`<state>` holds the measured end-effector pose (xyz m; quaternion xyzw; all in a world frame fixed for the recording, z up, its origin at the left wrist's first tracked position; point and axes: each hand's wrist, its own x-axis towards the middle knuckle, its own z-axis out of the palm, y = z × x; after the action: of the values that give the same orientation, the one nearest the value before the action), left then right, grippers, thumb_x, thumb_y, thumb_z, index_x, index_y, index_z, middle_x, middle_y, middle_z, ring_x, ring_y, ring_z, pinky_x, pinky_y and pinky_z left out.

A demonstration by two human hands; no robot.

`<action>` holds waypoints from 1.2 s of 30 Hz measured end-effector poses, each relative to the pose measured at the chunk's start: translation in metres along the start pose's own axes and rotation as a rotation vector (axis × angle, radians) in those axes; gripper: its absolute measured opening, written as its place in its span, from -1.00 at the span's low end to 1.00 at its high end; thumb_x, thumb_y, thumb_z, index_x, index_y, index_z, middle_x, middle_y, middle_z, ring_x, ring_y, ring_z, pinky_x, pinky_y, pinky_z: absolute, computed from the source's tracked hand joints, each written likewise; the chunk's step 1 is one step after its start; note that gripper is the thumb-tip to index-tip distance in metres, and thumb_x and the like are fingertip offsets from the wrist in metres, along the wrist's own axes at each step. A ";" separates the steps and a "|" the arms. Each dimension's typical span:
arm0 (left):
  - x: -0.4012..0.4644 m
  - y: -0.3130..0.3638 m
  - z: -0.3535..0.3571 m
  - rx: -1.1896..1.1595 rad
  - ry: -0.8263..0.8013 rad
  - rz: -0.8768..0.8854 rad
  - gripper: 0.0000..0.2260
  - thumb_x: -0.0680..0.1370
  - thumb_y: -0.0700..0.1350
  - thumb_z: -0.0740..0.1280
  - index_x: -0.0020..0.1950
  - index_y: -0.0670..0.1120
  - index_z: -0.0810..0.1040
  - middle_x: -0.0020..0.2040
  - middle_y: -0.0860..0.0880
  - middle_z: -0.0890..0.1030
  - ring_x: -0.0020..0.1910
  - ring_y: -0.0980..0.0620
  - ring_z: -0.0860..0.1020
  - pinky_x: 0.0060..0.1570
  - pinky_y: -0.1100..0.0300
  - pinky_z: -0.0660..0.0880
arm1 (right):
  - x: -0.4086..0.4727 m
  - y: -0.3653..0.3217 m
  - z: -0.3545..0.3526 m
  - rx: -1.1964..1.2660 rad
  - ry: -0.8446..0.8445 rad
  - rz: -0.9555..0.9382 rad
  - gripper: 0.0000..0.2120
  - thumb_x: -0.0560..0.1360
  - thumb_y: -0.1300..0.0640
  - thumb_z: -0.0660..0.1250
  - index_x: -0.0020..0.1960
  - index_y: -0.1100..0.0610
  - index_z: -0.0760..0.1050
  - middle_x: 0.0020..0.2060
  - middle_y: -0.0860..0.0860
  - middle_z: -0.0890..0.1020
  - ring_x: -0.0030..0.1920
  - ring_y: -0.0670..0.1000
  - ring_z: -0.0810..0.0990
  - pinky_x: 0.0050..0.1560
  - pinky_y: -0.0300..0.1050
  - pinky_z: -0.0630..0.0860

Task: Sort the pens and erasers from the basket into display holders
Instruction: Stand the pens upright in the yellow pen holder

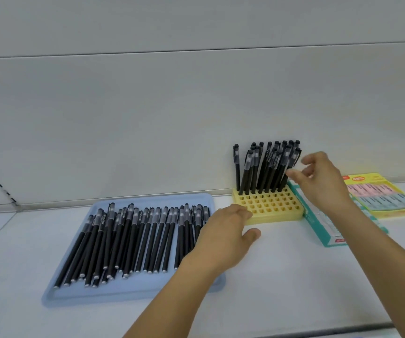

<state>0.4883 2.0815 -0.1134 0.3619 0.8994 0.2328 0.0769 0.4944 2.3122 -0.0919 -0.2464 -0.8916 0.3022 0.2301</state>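
Several black pens (133,240) lie side by side in a pale blue tray (133,292) on the white shelf. To its right a yellow grid holder (273,208) carries several black pens (267,167) upright in its back rows. My left hand (223,237) lies flat and open, fingertips touching the holder's front left corner. My right hand (318,181) hovers beside the upright pens on their right, fingers loosely spread and holding nothing.
A teal and white box (323,228) lies right of the holder, partly under my right forearm. Further right is a yellow display box of pink and blue erasers (386,196). A grey back wall stands close behind the holder.
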 end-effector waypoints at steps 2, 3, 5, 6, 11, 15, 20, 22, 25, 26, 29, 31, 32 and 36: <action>-0.017 -0.012 -0.007 0.033 0.150 -0.024 -0.58 0.62 0.11 0.21 0.46 0.03 0.36 0.39 0.10 0.38 0.37 0.07 0.33 0.37 0.15 0.27 | -0.019 -0.003 0.003 0.095 0.111 -0.006 -0.74 0.52 -0.03 0.36 0.09 0.04 0.35 -0.26 -0.09 0.51 -0.15 0.07 0.54 -0.10 0.08 0.50; -0.025 -0.021 -0.011 0.078 0.231 -0.056 -0.59 0.61 0.13 0.20 0.43 0.04 0.37 0.34 0.09 0.39 0.32 0.06 0.34 0.32 0.15 0.29 | -0.029 -0.009 0.005 0.124 0.140 -0.032 -0.81 0.51 -0.02 0.35 0.01 0.01 0.38 -0.28 -0.09 0.51 -0.19 0.04 0.53 -0.15 0.04 0.47; -0.041 -0.040 -0.021 0.178 0.348 -0.176 -0.60 0.59 0.21 0.18 0.36 0.05 0.39 0.23 0.06 0.43 0.21 0.04 0.39 0.18 0.14 0.37 | -0.048 -0.025 0.014 0.109 0.064 -0.107 -0.85 0.51 -0.06 0.32 -0.16 -0.02 0.45 -0.34 -0.11 0.54 -0.26 -0.04 0.53 -0.25 -0.04 0.43; -0.045 -0.047 -0.025 0.205 0.357 -0.257 -0.56 0.57 0.27 0.17 0.33 0.04 0.39 0.19 0.06 0.44 0.15 0.04 0.43 0.11 0.14 0.41 | -0.057 -0.036 0.019 0.076 -0.032 -0.163 -0.80 0.51 -0.10 0.30 -0.24 -0.03 0.47 -0.38 -0.12 0.55 -0.30 -0.09 0.53 -0.30 -0.09 0.41; -0.049 -0.056 -0.027 0.199 0.152 -0.511 -0.35 0.41 0.40 0.30 0.29 -0.02 0.34 0.15 0.03 0.49 0.05 -0.01 0.56 -0.20 0.17 0.41 | -0.095 -0.091 0.063 -0.251 -0.427 -0.375 -0.63 0.50 -0.24 0.25 -0.31 0.00 0.53 -0.40 -0.09 0.58 -0.35 -0.11 0.54 -0.41 -0.19 0.34; -0.046 -0.058 -0.032 0.179 0.154 -0.532 -0.61 0.46 0.15 0.38 0.06 -0.09 0.35 -0.20 0.05 0.43 -0.12 -0.06 0.55 -0.33 0.16 0.38 | -0.102 -0.106 0.090 -0.409 -0.454 -0.348 -0.60 0.46 -0.26 0.29 -0.32 0.05 0.42 -0.43 -0.08 0.51 -0.41 -0.04 0.47 -0.44 -0.19 0.25; -0.041 -0.064 -0.038 0.096 0.138 -0.530 -0.83 0.56 -0.07 0.28 -0.05 -0.11 0.32 -0.25 0.01 0.40 -0.25 -0.02 0.44 -0.44 0.18 0.25 | -0.107 -0.110 0.107 -0.455 -0.441 -0.322 -0.62 0.47 -0.17 0.30 -0.35 0.03 0.29 -0.43 -0.09 0.43 -0.43 -0.06 0.39 -0.45 -0.18 0.18; -0.042 -0.071 -0.040 0.034 0.149 -0.539 -0.92 0.60 -0.13 0.19 -0.04 -0.13 0.34 -0.18 -0.05 0.49 -0.18 -0.08 0.50 -0.37 0.15 0.33 | -0.109 -0.109 0.109 -0.438 -0.432 -0.317 -0.62 0.46 -0.15 0.31 -0.37 0.04 0.28 -0.46 -0.09 0.43 -0.45 -0.07 0.38 -0.46 -0.19 0.18; -0.049 -0.082 -0.040 -0.172 0.217 -0.536 -0.87 0.62 -0.18 0.12 0.02 -0.15 0.44 -0.09 -0.09 0.59 -0.12 -0.09 0.58 -0.16 0.05 0.53 | -0.108 -0.112 0.111 -0.400 -0.457 -0.237 -0.63 0.42 -0.13 0.35 -0.39 0.04 0.30 -0.49 -0.09 0.44 -0.46 -0.07 0.41 -0.46 -0.20 0.18; -0.052 -0.085 -0.040 -0.286 0.261 -0.535 -0.86 0.62 -0.19 0.11 0.01 -0.13 0.47 -0.13 -0.08 0.59 -0.19 -0.06 0.59 -0.16 0.04 0.57 | -0.107 -0.113 0.111 -0.386 -0.469 -0.200 -0.64 0.40 -0.13 0.37 -0.38 0.04 0.32 -0.48 -0.09 0.45 -0.46 -0.07 0.41 -0.45 -0.20 0.19; -0.056 -0.085 -0.038 -0.598 0.382 -0.538 -0.83 0.63 -0.21 0.13 -0.01 -0.08 0.50 -0.28 -0.03 0.56 -0.50 0.14 0.48 -0.47 0.28 0.47 | -0.105 -0.116 0.112 -0.301 -0.539 -0.078 -0.67 0.35 -0.13 0.42 -0.33 0.05 0.37 -0.45 -0.09 0.48 -0.43 -0.04 0.45 -0.42 -0.19 0.26; -0.057 -0.082 -0.039 -0.771 0.419 -0.520 -0.83 0.64 -0.23 0.14 0.07 -0.06 0.51 -0.25 -0.01 0.59 -0.53 0.15 0.46 -0.47 0.28 0.47 | -0.104 -0.114 0.110 -0.204 -0.580 -0.012 -0.69 0.35 -0.10 0.42 -0.32 0.06 0.38 -0.43 -0.07 0.48 -0.40 0.00 0.45 -0.36 -0.18 0.32; -0.058 -0.081 -0.039 -0.847 0.428 -0.505 -0.82 0.64 -0.23 0.15 0.10 -0.05 0.51 -0.23 -0.01 0.60 -0.50 0.13 0.48 -0.45 0.25 0.49 | -0.104 -0.113 0.107 -0.129 -0.583 0.001 -0.70 0.38 -0.08 0.41 -0.33 0.07 0.39 -0.44 -0.05 0.46 -0.40 0.01 0.44 -0.32 -0.16 0.34; -0.060 -0.072 -0.041 -1.044 0.430 -0.437 -0.82 0.65 -0.23 0.17 0.11 -0.03 0.53 -0.17 -0.04 0.65 -0.41 0.07 0.54 -0.41 0.21 0.52 | -0.104 -0.103 0.080 0.205 -0.500 -0.060 -0.77 0.49 0.06 0.38 -0.30 0.13 0.50 -0.44 0.02 0.60 -0.45 -0.08 0.52 -0.36 -0.14 0.49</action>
<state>0.4747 1.9804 -0.1133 0.0280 0.7153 0.6900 0.1068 0.4990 2.1461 -0.1086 -0.1131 -0.8924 0.4354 0.0354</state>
